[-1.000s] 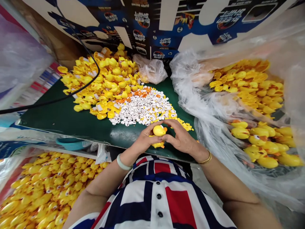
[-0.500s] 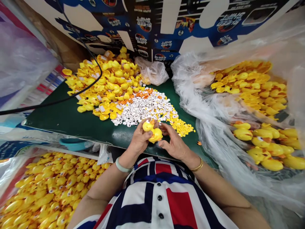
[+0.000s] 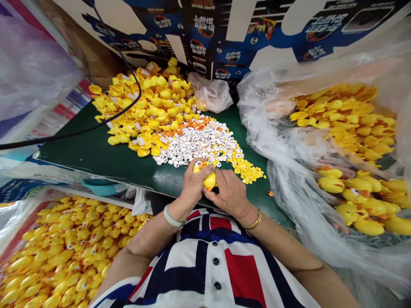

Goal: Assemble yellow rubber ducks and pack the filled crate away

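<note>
A small yellow toy duck [image 3: 208, 179] is held between both hands above the near edge of the green table [image 3: 96, 156]. My left hand [image 3: 194, 185] wraps round its left side, thumb across the top. Pressed against the duck's right side, my right hand [image 3: 228, 194] has its fingers curled on it. Just beyond the hands lies a heap of small white pieces [image 3: 195, 143] with tiny yellow pieces [image 3: 248, 171] to its right and some orange ones [image 3: 195, 125] behind.
A pile of yellow duck parts [image 3: 150, 107] covers the table's far left. Clear plastic bags of ducks [image 3: 353, 141] crowd the right. A bin of finished ducks [image 3: 58, 252] sits lower left. A black cable [image 3: 96, 126] crosses the left; printed cardboard [image 3: 224, 30] stands behind.
The duck was turned from upright to lying sideways and drawn slightly left and nearer. My right hand, apart from it half a second ago, now presses on it.
</note>
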Available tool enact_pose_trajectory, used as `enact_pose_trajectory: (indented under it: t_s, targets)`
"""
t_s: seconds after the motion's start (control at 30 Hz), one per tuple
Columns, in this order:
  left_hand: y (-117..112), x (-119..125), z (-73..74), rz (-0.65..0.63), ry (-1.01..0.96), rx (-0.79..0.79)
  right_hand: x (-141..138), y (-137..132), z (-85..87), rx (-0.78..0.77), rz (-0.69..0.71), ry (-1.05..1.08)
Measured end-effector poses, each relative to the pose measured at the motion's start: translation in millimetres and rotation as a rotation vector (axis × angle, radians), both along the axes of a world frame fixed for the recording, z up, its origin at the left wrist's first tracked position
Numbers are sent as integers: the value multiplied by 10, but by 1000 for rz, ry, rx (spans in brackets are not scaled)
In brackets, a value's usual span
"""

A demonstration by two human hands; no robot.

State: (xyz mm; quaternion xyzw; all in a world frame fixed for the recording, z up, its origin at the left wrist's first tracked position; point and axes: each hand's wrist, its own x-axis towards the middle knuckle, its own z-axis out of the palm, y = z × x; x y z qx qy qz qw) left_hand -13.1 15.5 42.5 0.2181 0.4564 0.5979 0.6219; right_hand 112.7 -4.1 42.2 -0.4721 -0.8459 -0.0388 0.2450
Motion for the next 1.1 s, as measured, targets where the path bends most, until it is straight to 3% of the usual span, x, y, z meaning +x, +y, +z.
enact_pose_trajectory:
  t_s: [0.17, 0.27, 0.37, 0.5, 0.63, 0.7, 0.73, 0.8, 0.87, 0.9, 0.93, 1.0, 1.1]
  targets:
    - [54, -45, -15, 5, -246, -123, 55, 35, -8, -160, 86, 136]
    - [25, -115, -33, -54, -322, -196, 52, -8, -30, -236, 119, 238]
    - [-74, -210, -52, -80, -276, -157, -12, -123, -63, -271, 167, 237]
    - [-278, -329, -93, -20, -143, -86, -163, -279, -77, -308, 306, 160]
    - [-532, -606, -120, -11, -54, -104, -232, -231, -27, -383, 489, 92]
    - [-699, -971, -120, 1, 111, -112, -165, -95, -15, -425, 499, 104]
    - [-795, -1228, -120, 56, 255, -137, -108, -6, -22, -424, 438, 121]
    - [-1013, -1853, -132, 230, 726, -304, 24, 184, -64, -384, 248, 134]
    - [-1253, -2498, -158, 290, 1310, -565, 127, 351, -131, -339, 114, 78]
    - [-1369, -2769, -174, 293, 1526, -700, 155, 414, -168, -328, 78, 28]
    - [-1470, -2978, -189, 318, 1706, -738, 166, 462, -203, -322, 48, -25]
    - [-1574, -3173, -212, 365, 1898, -682, 152, 517, -263, -311, -4, -113]
    - [-1358, -2986, -219, 427, 1757, -385, 111, 541, -315, -299, -26, -186]
